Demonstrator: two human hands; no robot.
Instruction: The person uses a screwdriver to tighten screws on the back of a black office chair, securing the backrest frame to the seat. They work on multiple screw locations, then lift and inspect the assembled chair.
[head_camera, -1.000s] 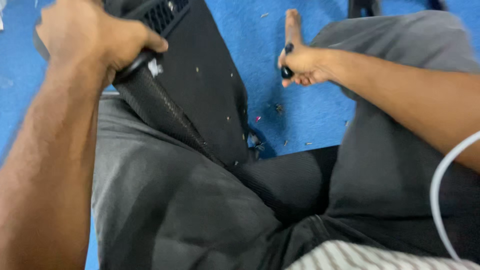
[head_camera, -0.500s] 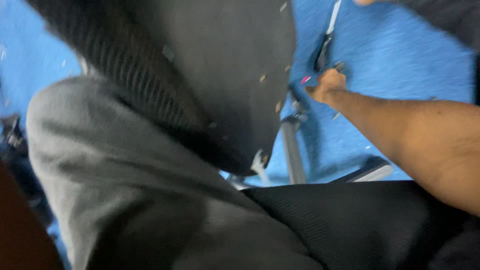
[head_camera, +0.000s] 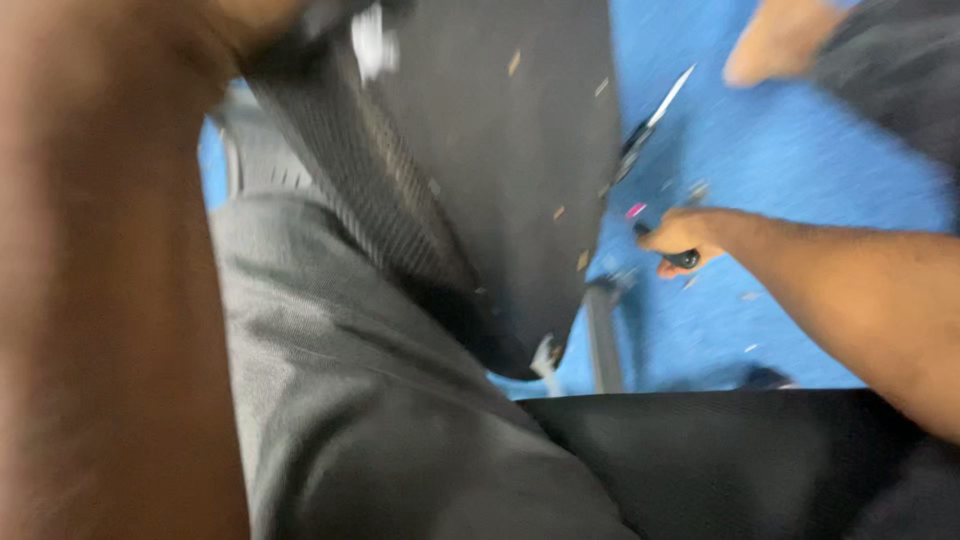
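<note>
A large black casing (head_camera: 500, 180) with a ribbed side leans on my left thigh, which is in grey trousers (head_camera: 380, 420). My left forearm fills the left of the view. My left hand (head_camera: 255, 18) is blurred at the top edge and sits closed over the casing's upper corner. Over the blue floor to the right of the casing, my right hand (head_camera: 685, 235) is closed around a small black tool (head_camera: 685, 260). Its tip is hidden in the fist.
A thin metal tool with a black grip (head_camera: 650, 120) lies on the blue floor (head_camera: 800, 170) past the casing. A bare foot (head_camera: 780, 40) shows at top right. A grey bar (head_camera: 603, 340) and black fabric (head_camera: 720, 460) lie near my lap.
The view has swung and blurred. My left arm now covers the left side, and my right hand has come lower and nearer the casing's edge, still holding the small tool.
</note>
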